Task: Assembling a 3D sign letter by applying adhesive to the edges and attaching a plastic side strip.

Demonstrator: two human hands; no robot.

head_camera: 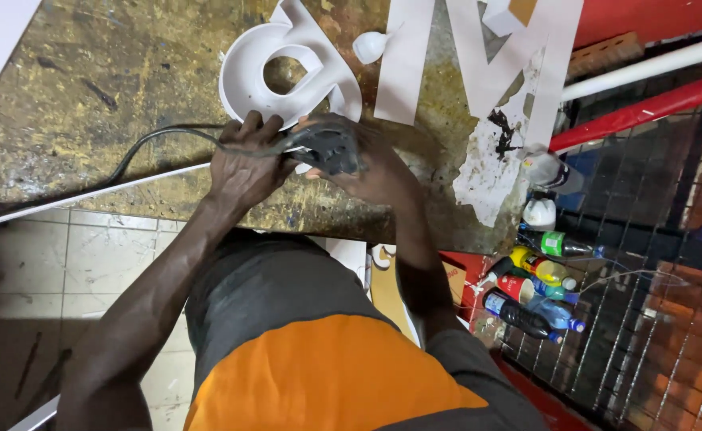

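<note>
- At the near edge of the worn, paint-stained workbench (111, 72), both hands meet over a dark grey power tool (331, 148).
- Right hand (379, 172) is wrapped around the tool from the right side, fingers closed on its body and holding it just above the bench top.
- Left hand (243, 164) lies just left of the tool, fingers curled down onto the lower rim of a white formed letter (283, 72); the tool's black cable (163, 136) runs under or through these fingers, though whether they pinch it cannot be told.
- From the hands the cable trails away to the left across the bench.
- White letter, a rounded shape with an open centre, lies flat just beyond the hands, touching the left fingertips.
- A small white squeeze bottle (369, 46) lies on its side just right of the letter's far edge.
- Further right, flat white cut-out pieces (478, 72) lie spread over the bench, one smeared with black.
- A thin white strip (87, 194) runs along the near left edge of the bench.
- Off the right end, white bottles (546, 191) stand by the bench corner, and coloured drink bottles (534, 291) lie below them against a wire grille (646, 239).
- Red and white pipes (646, 88) slant across the far right.
</note>
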